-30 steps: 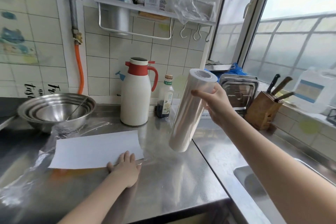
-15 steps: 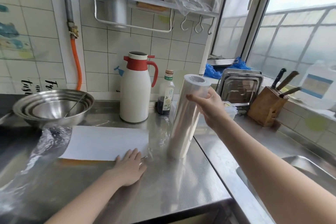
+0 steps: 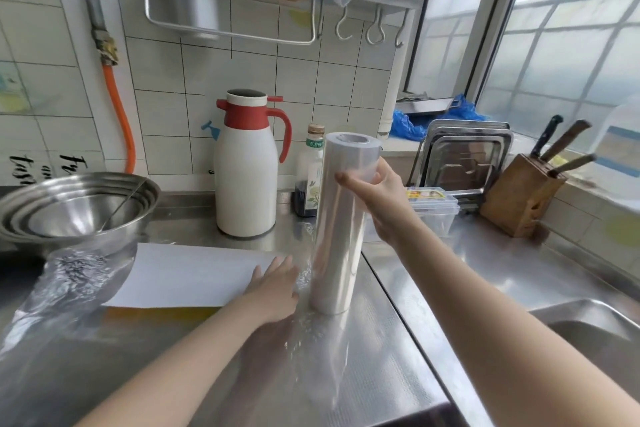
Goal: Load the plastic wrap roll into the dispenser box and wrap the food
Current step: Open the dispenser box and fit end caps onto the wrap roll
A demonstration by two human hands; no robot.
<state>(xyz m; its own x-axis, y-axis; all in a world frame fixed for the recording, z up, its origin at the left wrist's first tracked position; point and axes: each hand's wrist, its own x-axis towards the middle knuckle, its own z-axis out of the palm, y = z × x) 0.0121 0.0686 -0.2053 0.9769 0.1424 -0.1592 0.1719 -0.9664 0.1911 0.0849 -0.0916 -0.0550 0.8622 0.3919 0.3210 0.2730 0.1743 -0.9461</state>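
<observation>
The plastic wrap roll [image 3: 341, 229] stands upright on the steel counter [image 3: 363, 367]. My right hand [image 3: 382, 201] grips it near its top end. A flat white dispenser box [image 3: 187, 276] with an orange edge lies to the left of the roll. My left hand [image 3: 273, 288] rests flat on the box's right end, fingers straight, right beside the roll's base. A loose sheet of clear film [image 3: 65, 284] lies crumpled over the box's left end and the counter.
Stacked steel bowls [image 3: 76, 208] sit at the back left. A white and red thermos [image 3: 247, 166] and a small bottle [image 3: 310, 170] stand behind the roll. Clear lidded containers [image 3: 434, 208], steel trays [image 3: 464, 159] and a knife block [image 3: 523, 196] are at the right. A sink [image 3: 588, 333] opens lower right.
My right hand lowered the roll from a tilted position in the air and stood it upright on the counter. My left hand stayed on the box.
</observation>
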